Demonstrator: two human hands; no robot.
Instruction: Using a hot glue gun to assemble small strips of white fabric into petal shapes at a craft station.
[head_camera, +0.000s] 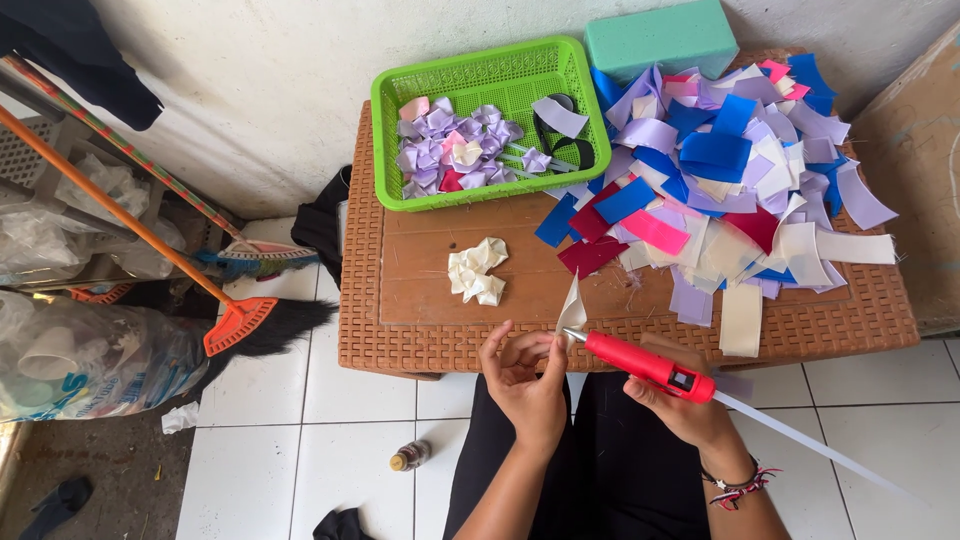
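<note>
Cream ribbon piece (572, 310) sits pinched in the left hand (525, 385) at the tabletop's (430, 345) near edge; the right hand's (680, 400) grip is closed around a red glue gun (645, 365), nozzle touching it. Farther off lie folded cream petals (478, 270), a green basket (400, 190) and a heap of ribbon pieces (720, 180).

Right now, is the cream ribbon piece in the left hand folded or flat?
Folded. The cream ribbon piece stands pinched into a narrow pointed shape by the left hand, with the red glue gun nozzle at its base.

brown woven table (420, 340) | green basket (480, 70) | ribbon pile (730, 180) | cream petals (478, 270) | green block (660, 38)
</note>
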